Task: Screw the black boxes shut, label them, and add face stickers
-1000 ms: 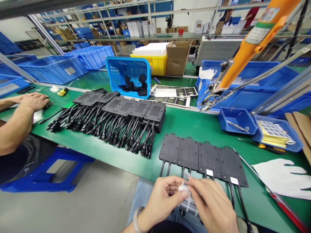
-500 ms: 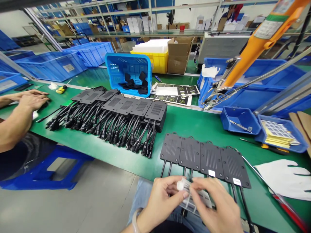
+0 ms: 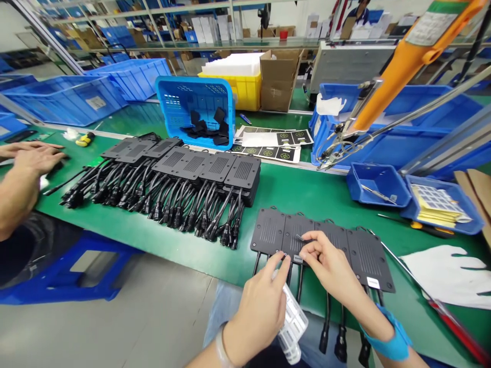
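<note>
Four black cased units with cables lie side by side on the green table; the rightmost unit (image 3: 370, 255) carries a white label (image 3: 373, 282). My left hand (image 3: 264, 301) holds a curled sheet of white labels (image 3: 293, 319) below the units, its index and middle fingers reaching the lower edge of the second unit from the left (image 3: 297, 230). Over that same unit, my right hand (image 3: 322, 255) pinches something small, perhaps a tweezer tip or a label; it is too small to tell. A small label (image 3: 298, 259) shows at the unit's lower edge between my hands.
Stacked black units with cables (image 3: 184, 163) stand left of centre, before a blue basket (image 3: 195, 112). At right are a small blue bin (image 3: 378, 184), a label bin (image 3: 441, 204), a white glove (image 3: 445, 276) and a red-handled screwdriver (image 3: 456, 327). Another person's hands (image 3: 34, 156) are at far left.
Both hands have moved apart from the label sheet they shared. My right hand has gone up onto the second unit; my left keeps the sheet, its fingers now at that unit's edge.
</note>
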Demonstrator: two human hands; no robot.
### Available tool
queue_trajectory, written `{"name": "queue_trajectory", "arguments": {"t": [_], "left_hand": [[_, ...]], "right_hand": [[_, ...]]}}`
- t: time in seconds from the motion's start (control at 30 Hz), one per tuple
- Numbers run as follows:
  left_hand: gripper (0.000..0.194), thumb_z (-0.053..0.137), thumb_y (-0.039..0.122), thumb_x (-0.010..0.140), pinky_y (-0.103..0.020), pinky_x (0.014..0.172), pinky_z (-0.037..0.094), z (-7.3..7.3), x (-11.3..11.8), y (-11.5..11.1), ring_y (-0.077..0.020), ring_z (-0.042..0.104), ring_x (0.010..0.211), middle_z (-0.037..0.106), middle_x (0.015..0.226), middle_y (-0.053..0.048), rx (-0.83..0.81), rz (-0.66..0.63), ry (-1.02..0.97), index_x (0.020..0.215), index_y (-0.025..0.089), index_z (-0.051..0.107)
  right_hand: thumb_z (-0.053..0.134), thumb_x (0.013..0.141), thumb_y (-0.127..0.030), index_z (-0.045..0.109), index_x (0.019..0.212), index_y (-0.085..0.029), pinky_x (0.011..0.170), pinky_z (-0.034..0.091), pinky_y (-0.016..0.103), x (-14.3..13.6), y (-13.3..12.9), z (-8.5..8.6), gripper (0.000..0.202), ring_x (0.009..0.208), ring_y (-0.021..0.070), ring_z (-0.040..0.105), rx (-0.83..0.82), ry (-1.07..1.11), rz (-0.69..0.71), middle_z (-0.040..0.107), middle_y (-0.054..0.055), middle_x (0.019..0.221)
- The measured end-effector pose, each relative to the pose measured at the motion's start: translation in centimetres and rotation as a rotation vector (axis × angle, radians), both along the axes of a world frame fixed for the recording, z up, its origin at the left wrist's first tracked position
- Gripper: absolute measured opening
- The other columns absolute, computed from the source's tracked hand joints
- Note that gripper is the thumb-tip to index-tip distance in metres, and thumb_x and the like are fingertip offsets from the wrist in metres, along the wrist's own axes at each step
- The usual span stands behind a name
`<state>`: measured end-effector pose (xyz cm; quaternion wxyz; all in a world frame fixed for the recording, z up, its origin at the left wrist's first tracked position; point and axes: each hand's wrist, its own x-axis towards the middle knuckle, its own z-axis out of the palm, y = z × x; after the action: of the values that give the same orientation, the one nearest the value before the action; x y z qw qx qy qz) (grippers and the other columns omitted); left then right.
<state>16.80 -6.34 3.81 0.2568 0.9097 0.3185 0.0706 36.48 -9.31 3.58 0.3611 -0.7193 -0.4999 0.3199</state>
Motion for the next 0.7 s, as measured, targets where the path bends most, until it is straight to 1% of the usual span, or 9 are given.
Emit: {"name": "queue_trajectory", "arguments": {"t": [0.1, 0.2, 0.33, 0.43, 0.5, 0.6, 0.7], "left_hand": [[0.068, 0.041, 0.002, 0.078, -0.045, 0.082, 0.062, -0.21, 0.67, -0.18, -0.0323, 0.068, 0.108, 0.046, 0.148, -0.023, 0.12, -0.021, 0.093, 0.146, 0.011, 0.041], [0.066, 0.041, 0.001, 0.078, -0.044, 0.076, 0.063, -0.38, 0.79, -0.18, -0.031, 0.07, 0.102, 0.049, 0.145, -0.024, 0.188, -0.037, 0.089, 0.142, 0.012, 0.045], [0.061, 0.04, 0.001, 0.078, -0.043, 0.072, 0.063, -0.45, 0.49, -0.17, -0.0306, 0.071, 0.101, 0.051, 0.145, -0.022, 0.206, -0.04, 0.05, 0.136, 0.016, 0.051], [0.054, 0.038, 0.001, 0.078, -0.043, 0.074, 0.063, -0.46, 0.38, -0.22, -0.03, 0.071, 0.102, 0.052, 0.145, -0.02, 0.195, -0.019, 0.019, 0.128, 0.014, 0.054], [0.053, 0.037, 0.001, 0.079, -0.042, 0.079, 0.063, -0.54, 0.37, -0.25, -0.0299, 0.069, 0.106, 0.053, 0.144, -0.021, 0.2, -0.016, -0.004, 0.129, 0.01, 0.052], [0.06, 0.037, 0.002, 0.079, -0.042, 0.081, 0.062, -0.76, 0.34, -0.3, -0.0304, 0.068, 0.109, 0.053, 0.144, -0.022, 0.233, -0.034, -0.008, 0.138, 0.006, 0.044], [0.064, 0.038, 0.002, 0.079, -0.042, 0.08, 0.063, -0.88, 0.31, -0.33, -0.0306, 0.068, 0.109, 0.051, 0.145, -0.023, 0.252, -0.048, 0.025, 0.143, 0.006, 0.04]], "right_hand": [[0.049, 0.087, -0.038, 0.049, 0.109, -0.024, 0.065, 0.047, 0.03, -0.22, -0.12, -0.03, 0.027, 0.067, 0.0169, 0.063, -0.027, -0.023, -0.027, 0.069, 0.0, 0.079], [0.049, 0.085, -0.038, 0.049, 0.108, -0.025, 0.062, 0.044, 0.029, -0.35, -0.18, -0.14, 0.027, 0.064, 0.0161, 0.059, -0.058, -0.029, -0.051, 0.068, -0.002, 0.078], [0.048, 0.084, -0.039, 0.049, 0.108, -0.026, 0.062, 0.042, 0.029, -0.4, -0.19, -0.26, 0.028, 0.063, 0.0155, 0.056, -0.085, -0.04, -0.062, 0.068, -0.003, 0.079], [0.048, 0.084, -0.041, 0.049, 0.107, -0.026, 0.063, 0.042, 0.03, -0.42, -0.12, -0.26, 0.028, 0.063, 0.0156, 0.056, -0.091, -0.039, -0.061, 0.067, -0.003, 0.078], [0.048, 0.083, -0.041, 0.049, 0.106, -0.026, 0.064, 0.042, 0.03, -0.49, -0.06, -0.25, 0.028, 0.063, 0.0156, 0.056, -0.097, -0.041, -0.064, 0.068, -0.003, 0.078], [0.048, 0.082, -0.042, 0.05, 0.106, -0.026, 0.064, 0.042, 0.03, -0.62, -0.04, -0.18, 0.029, 0.064, 0.0157, 0.057, -0.1, -0.052, -0.071, 0.068, -0.003, 0.079], [0.047, 0.082, -0.041, 0.051, 0.106, -0.026, 0.064, 0.042, 0.03, -0.7, -0.15, -0.1, 0.029, 0.064, 0.0157, 0.057, -0.098, -0.065, -0.079, 0.068, -0.003, 0.079]]}}
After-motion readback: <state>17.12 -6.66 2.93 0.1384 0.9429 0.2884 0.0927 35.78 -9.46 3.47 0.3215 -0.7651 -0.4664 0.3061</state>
